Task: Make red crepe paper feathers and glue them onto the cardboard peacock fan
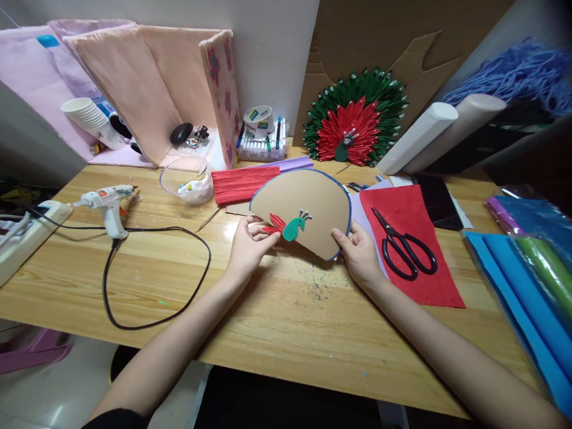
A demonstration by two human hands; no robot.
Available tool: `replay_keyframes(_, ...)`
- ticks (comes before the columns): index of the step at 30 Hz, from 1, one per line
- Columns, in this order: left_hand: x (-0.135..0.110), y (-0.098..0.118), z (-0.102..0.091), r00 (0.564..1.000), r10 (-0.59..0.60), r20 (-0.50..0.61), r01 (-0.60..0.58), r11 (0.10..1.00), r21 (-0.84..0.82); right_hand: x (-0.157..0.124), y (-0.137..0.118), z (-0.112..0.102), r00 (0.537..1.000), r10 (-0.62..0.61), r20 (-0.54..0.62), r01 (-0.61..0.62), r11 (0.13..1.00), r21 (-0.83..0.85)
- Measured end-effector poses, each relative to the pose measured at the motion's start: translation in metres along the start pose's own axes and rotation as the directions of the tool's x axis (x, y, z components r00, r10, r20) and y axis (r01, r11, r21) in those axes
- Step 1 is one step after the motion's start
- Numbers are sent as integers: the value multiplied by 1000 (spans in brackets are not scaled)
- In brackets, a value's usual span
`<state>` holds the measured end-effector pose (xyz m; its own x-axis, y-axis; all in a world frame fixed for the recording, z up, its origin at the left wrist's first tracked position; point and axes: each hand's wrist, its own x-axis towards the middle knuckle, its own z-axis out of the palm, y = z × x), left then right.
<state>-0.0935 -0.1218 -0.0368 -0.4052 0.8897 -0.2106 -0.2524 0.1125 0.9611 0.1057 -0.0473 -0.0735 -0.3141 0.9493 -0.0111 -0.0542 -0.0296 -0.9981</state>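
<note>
Part of the right grip (pixel 361 255) is hidden behind the cardboard piece (pixel 322 214). The left edge cuts off the power strip (pixel 29 235); the right edge, the blue yarn (pixel 518 76) and blue sheets (pixel 509 283). Lettering on the tape roll (pixel 259 122) is too small to read.

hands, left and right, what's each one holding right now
Left hand: closed, pinching red petals; whether it also grips the cardboard can't be told.
Right hand: closed, holding the cardboard's edge, thumb on the front.

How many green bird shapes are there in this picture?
2: one green bird in front of the cardboard, near the left hand; another at the base of the red-and-green fan.
</note>
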Motion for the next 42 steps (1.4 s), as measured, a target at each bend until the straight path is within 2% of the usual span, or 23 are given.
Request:
replay_keyframes(5,2,1,-2,999,-12,45,14,998,-55,1,0,0,1000,1,5,-1,1000,13)
replay_keyframes(14,-2,7,-3,999,-32,38,30,997,66,0,0,0,1000,19,9,-19,998,53)
replay_keyframes(26,-3,6,-3,990,-136,43,134,990,53,1,2,-1,1000,-10,0,10,997,73)
replay_keyframes(31,-3,6,-4,984,-159,78,155,986,58,2,4,-1,1000,-28,12,27,996,90)
replay_keyframes(36,-2,4,-4,989,-128,72,123,990,61,2,5,-2,999,-32,17,30,997,75)
replay_keyframes(42,-5,5,-1,999,-16,43,9,989,145,2,5,-1,999,-36,15,35,998,55)
